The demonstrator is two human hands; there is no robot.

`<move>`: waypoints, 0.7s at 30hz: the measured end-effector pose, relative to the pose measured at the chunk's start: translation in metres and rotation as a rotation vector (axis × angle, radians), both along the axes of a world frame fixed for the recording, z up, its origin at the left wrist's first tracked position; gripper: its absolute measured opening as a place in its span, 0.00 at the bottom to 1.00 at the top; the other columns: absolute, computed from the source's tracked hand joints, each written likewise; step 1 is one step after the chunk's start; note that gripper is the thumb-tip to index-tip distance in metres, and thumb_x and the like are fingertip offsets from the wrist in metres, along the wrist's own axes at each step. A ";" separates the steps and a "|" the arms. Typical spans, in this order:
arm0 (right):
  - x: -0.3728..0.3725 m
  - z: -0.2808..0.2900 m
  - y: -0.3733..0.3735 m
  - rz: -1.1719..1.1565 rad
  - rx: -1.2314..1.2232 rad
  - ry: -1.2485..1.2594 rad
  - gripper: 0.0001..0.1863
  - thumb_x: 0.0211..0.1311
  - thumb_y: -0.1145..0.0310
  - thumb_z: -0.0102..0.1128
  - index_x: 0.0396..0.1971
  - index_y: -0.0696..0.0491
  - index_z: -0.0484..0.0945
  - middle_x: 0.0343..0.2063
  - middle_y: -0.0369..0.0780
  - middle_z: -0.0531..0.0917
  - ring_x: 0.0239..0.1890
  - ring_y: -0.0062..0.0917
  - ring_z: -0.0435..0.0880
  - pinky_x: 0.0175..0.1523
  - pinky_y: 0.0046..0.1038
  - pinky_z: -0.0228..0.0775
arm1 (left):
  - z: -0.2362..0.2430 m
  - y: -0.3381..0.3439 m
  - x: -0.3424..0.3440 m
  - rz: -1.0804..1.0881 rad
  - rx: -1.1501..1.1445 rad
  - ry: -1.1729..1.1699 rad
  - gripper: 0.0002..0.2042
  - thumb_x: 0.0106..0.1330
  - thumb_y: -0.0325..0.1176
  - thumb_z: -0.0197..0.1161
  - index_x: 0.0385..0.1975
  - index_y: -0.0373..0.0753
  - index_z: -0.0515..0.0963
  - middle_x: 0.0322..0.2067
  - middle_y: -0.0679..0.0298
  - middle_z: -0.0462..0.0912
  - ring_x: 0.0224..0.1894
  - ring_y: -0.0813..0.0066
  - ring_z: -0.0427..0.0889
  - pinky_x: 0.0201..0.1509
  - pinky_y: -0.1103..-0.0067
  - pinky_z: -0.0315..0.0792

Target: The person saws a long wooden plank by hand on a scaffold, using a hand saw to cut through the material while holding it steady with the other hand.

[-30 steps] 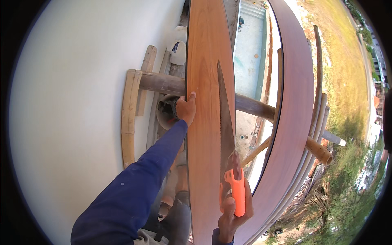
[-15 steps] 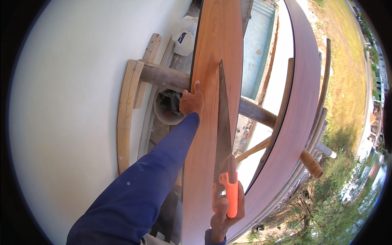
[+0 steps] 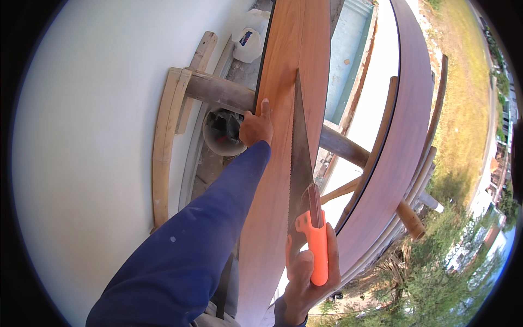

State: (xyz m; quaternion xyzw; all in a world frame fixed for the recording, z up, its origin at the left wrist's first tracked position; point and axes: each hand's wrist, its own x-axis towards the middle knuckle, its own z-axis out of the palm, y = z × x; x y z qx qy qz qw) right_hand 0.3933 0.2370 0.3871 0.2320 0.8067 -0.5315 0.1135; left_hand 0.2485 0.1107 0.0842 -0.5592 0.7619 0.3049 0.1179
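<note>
A long reddish-brown wood-look plank (image 3: 272, 201) runs away from me through the middle of the view. My left hand (image 3: 256, 124) grips its left edge, the thumb on top and the fingers partly hidden at the side. In my right hand (image 3: 305, 283), closed around the orange handle, is a handsaw (image 3: 301, 158). Its grey blade points away from me over the plank, toothed edge to the left. The tip lies over the plank's face; I cannot tell whether the teeth touch the wood.
A round pole (image 3: 218, 91) crosses beneath the plank, its left end at an upright timber (image 3: 169, 120) by the white wall (image 3: 92, 152). A bucket (image 3: 220, 136) stands below on the left. Another plank (image 3: 412, 98) lies to the right, beside bamboo poles (image 3: 430, 131).
The saw's handle has moved up and rightward with my right hand and looks larger. My left hand keeps its place on the plank's edge. The whole view has shifted slightly.
</note>
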 end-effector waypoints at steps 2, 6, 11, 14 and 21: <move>-0.010 -0.026 -0.003 -0.031 -0.061 0.084 0.31 0.74 0.60 0.58 0.66 0.68 0.69 0.50 0.51 0.85 0.50 0.34 0.88 0.55 0.31 0.79 | 0.003 0.000 0.003 0.007 -0.003 -0.006 0.44 0.66 0.74 0.48 0.47 0.29 0.81 0.42 0.41 0.87 0.49 0.44 0.87 0.57 0.58 0.77; -0.054 -0.084 -0.013 -0.037 -0.075 0.068 0.28 0.71 0.67 0.60 0.67 0.64 0.70 0.53 0.49 0.85 0.54 0.32 0.86 0.59 0.31 0.76 | 0.006 0.004 0.000 -0.006 0.063 -0.035 0.46 0.65 0.76 0.48 0.52 0.28 0.80 0.46 0.40 0.86 0.53 0.43 0.85 0.60 0.58 0.74; -0.057 -0.094 -0.017 0.059 0.045 0.169 0.27 0.72 0.67 0.56 0.67 0.63 0.71 0.47 0.42 0.85 0.42 0.22 0.86 0.45 0.21 0.80 | 0.005 -0.002 -0.001 0.038 0.042 -0.021 0.46 0.64 0.75 0.49 0.54 0.29 0.79 0.47 0.39 0.85 0.55 0.44 0.83 0.62 0.59 0.73; -0.046 -0.080 -0.027 0.033 0.082 0.168 0.30 0.69 0.64 0.56 0.67 0.64 0.70 0.53 0.47 0.84 0.52 0.30 0.86 0.54 0.29 0.81 | -0.002 -0.003 0.000 0.029 0.073 -0.001 0.45 0.64 0.75 0.50 0.54 0.29 0.79 0.47 0.39 0.85 0.56 0.43 0.83 0.62 0.59 0.73; -0.045 -0.069 -0.031 -0.063 0.004 0.037 0.31 0.65 0.69 0.55 0.67 0.67 0.69 0.54 0.50 0.84 0.54 0.36 0.86 0.61 0.34 0.76 | 0.005 -0.004 -0.004 0.050 0.160 -0.082 0.45 0.64 0.73 0.53 0.57 0.29 0.78 0.48 0.39 0.85 0.56 0.42 0.83 0.62 0.59 0.73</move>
